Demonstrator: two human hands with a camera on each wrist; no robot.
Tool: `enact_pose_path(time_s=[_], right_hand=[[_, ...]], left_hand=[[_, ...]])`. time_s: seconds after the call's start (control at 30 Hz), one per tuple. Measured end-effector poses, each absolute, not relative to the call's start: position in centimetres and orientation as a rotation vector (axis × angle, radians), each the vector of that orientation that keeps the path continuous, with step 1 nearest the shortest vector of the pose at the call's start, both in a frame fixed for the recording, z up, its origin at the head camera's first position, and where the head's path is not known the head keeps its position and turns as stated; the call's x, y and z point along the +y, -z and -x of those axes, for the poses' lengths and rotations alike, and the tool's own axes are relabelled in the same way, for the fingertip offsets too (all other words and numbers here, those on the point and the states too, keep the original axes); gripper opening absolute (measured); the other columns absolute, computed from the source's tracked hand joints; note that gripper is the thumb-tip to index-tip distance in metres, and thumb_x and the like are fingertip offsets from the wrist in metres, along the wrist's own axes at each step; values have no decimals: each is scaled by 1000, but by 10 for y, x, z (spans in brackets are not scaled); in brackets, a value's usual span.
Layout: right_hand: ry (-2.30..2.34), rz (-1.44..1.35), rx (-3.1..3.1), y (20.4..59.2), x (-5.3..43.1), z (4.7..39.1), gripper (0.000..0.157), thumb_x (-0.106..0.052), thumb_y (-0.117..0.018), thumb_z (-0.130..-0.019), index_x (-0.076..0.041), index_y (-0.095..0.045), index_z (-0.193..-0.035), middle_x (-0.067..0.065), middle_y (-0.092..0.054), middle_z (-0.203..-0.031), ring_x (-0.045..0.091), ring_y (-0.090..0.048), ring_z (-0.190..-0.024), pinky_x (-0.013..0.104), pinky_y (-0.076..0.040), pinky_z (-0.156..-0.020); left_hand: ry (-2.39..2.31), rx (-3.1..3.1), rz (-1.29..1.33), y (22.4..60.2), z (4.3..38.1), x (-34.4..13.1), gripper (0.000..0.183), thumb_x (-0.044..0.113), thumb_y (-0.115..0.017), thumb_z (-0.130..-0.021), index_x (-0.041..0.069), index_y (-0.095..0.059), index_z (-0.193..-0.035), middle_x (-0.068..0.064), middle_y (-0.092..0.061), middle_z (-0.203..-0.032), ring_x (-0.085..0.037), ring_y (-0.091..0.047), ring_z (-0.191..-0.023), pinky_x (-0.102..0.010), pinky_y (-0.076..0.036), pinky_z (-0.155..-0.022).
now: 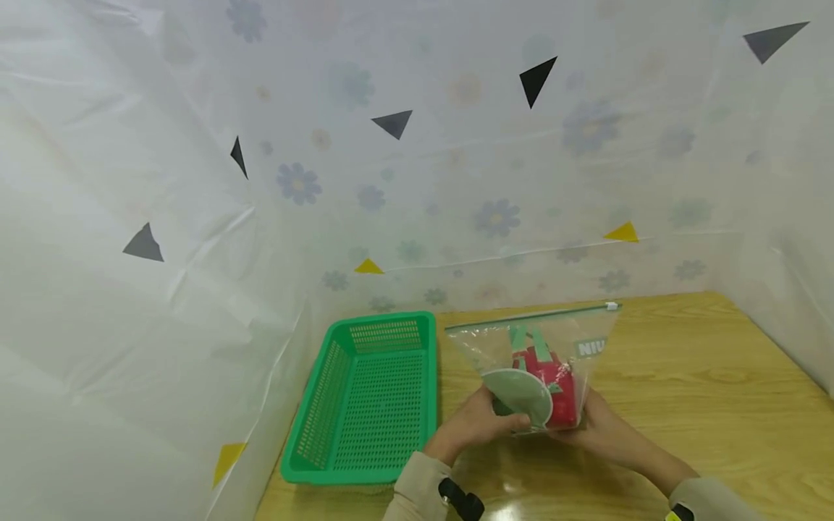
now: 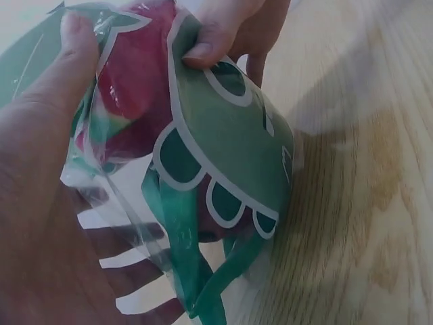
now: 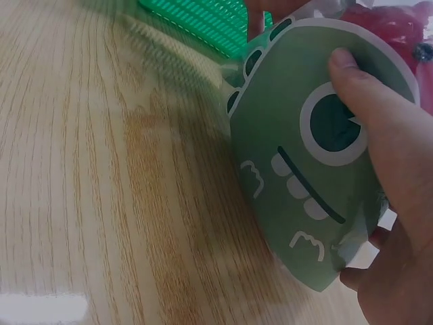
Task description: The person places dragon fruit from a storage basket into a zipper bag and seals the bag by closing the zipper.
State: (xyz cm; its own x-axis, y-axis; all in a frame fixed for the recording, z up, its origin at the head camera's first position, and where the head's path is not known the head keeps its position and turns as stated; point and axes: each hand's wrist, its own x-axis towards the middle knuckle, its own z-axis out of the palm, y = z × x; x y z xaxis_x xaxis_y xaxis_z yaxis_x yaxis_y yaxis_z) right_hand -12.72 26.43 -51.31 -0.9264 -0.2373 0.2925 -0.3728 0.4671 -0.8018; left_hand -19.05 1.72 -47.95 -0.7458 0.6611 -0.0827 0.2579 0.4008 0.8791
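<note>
A clear slider zip bag (image 1: 596, 325) with a green zip strip along its top is held above the table between both hands. Its front carries a printed green cartoon face (image 3: 284, 196) with white outlines. Through the plastic shows a red thing (image 1: 563, 391) with green straps (image 2: 183, 237); its kind cannot be told. My left hand (image 1: 478, 423) grips the bag's left side, thumb in front and fingers behind. On the other side, my right hand (image 1: 609, 434) holds the lower right part, its thumb pressing on the printed face in the right wrist view.
To the left of the hands, a green plastic basket (image 1: 431, 391) with perforated sides stands on the wood-grain table (image 1: 691, 369). Pale flower-patterned sheeting (image 1: 449, 174) encloses the table at the back and sides, with black, grey and yellow triangles on it.
</note>
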Motion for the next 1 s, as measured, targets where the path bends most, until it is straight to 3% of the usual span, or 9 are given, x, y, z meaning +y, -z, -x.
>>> enact_pose_path(time_s=[0.1, 0.2, 0.3, 0.4, 0.57, 0.73, 0.8, 0.9, 1.0], right_hand=[[-1433, -485, -2600, 513, 265, 126, 92, -30, -80, -84, -34, -23, -156, -6, -49, -147, -4, -44, -131, 21, -37, -106], [-1410, -432, -2641, 513, 265, 126, 92, -36, -79, -84, -36, -22, -156, -4, -46, -150, -3, -40, -134, 41, -40, -110], [-1408, -399, -2661, 514, 265, 126, 93, -39, -78, -84, -35, -19, -156, 1, -43, -153, 4, -38, -138, 60, -36, -109], [-1402, -359, -2667, 514, 263, 125, 94, -41, -79, -83, -34, -21, -156, 2, -43, -153, 9, -39, -139, 55, -38, -110], [-1424, -295, -2669, 510, 261, 123, 96, -42, -80, -81, -28, -23, -157, 4, -46, -151, 21, -44, -137, 47, -42, -108], [-1449, -266, -2651, 498, 261, 120, 90, -37, -80, -84, -11, -29, -153, 17, -51, -145, 41, -47, -134, 66, -40, -102], [-1435, -227, -2660, 492, 261, 121, 82, -38, -78, -85, -6, -37, -149, 18, -54, -141, 43, -49, -131, 67, -42, -100], [-1447, -161, -2687, 481, 260, 122, 73, -39, -72, -90, -3, -41, -146, 22, -55, -139, 44, -53, -127, 61, -50, -93], [-1475, -100, -2717, 474, 259, 123, 70, -40, -65, -95, 1, -41, -146, 25, -58, -135, 40, -60, -118, 48, -57, -84]], left_hand=[[-1272, 2253, -888, 481, 190, 18, 79, 41, -83, -79, 37, -38, -144, 14, -56, -131, -2, -54, -120, -29, -46, -104], [-1193, 2363, -981, 485, 188, 21, 90, 39, -90, -71, 38, -38, -144, 16, -56, -134, -1, -53, -122, -28, -46, -104], [-1094, 2558, -1029, 490, 184, 26, 97, 46, -91, -66, 36, -36, -146, 15, -57, -134, -2, -55, -121, -26, -49, -100], [-1063, 2731, -1035, 496, 180, 32, 97, 48, -90, -67, 28, -37, -146, 8, -59, -133, -5, -57, -120, -26, -49, -101], [-1194, 2810, -1017, 498, 178, 39, 80, 36, -88, -74, 17, -46, -140, -1, -63, -130, -12, -60, -120, -29, -50, -102], [-1422, 2671, -945, 489, 179, 43, 77, 26, -87, -76, 23, -47, -141, 4, -63, -132, -11, -58, -124, -30, -47, -106], [-1484, 2608, -938, 483, 181, 45, 81, 26, -86, -76, 27, -43, -144, 6, -60, -136, -10, -56, -126, -31, -46, -108], [-1534, 2561, -908, 476, 183, 45, 77, 34, -84, -79, 30, -42, -143, 9, -59, -135, -8, -57, -125, -32, -48, -105], [-1555, 2528, -793, 471, 183, 45, 67, 45, -82, -78, 30, -49, -135, 13, -62, -128, -7, -60, -113, -31, -53, -94]])
